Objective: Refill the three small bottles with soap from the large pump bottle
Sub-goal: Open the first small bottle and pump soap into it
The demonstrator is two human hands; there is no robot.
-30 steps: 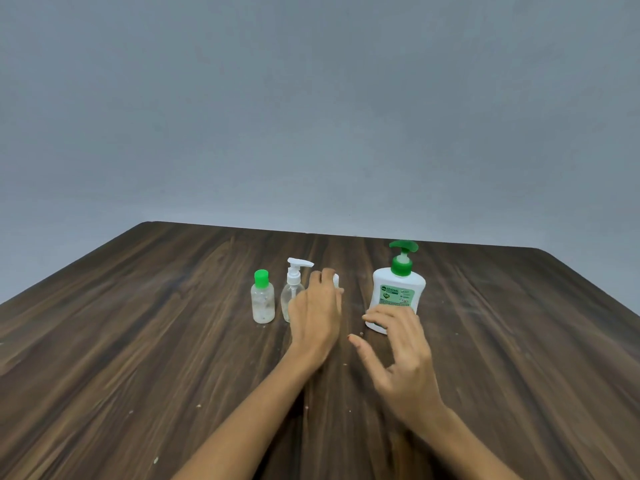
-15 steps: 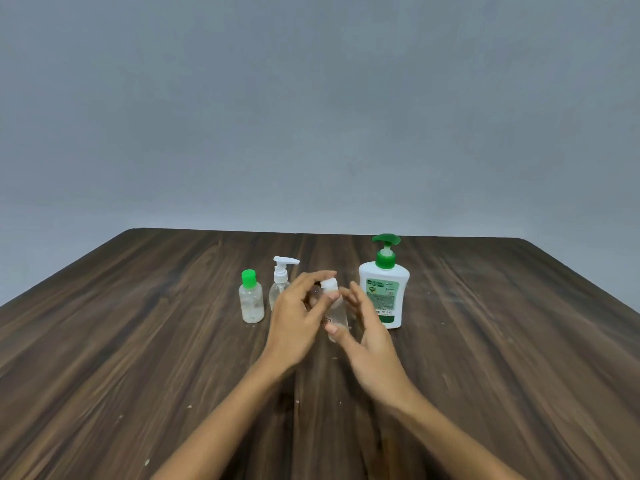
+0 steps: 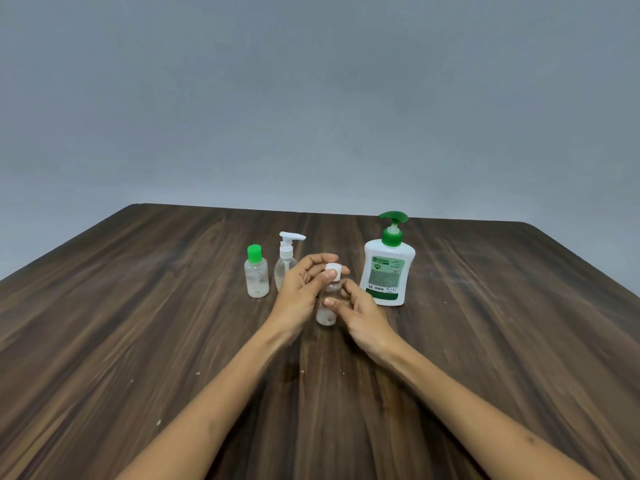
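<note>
Centre of frame, just below the middle: small clear plastic bottle with a white cap (image 3: 327, 306) stands upright on the dark wood-grain desk (image 3: 485, 341), long axis vertical. Left hand (image 3: 301, 289) sits over the top, thumb and fingers curled round the white cap (image 3: 333, 271) from the left side. Right hand (image 3: 360, 313) grips the bottle body from the right, thumb tip across its front. Both hands are on it; the cap lies directly above the right hand's hold, so a twist about the vertical axis looks like the step in hand.

Just right of centre, near the right hand: large white pump bottle with green pump head (image 3: 387, 271). Left of centre: small clear bottle with green cap (image 3: 256, 275), and clear bottle with white pump top (image 3: 286, 265), lower part hidden behind the left hand.

Hard to make out: whether the cap is loosened; fill levels look low, not certain.
</note>
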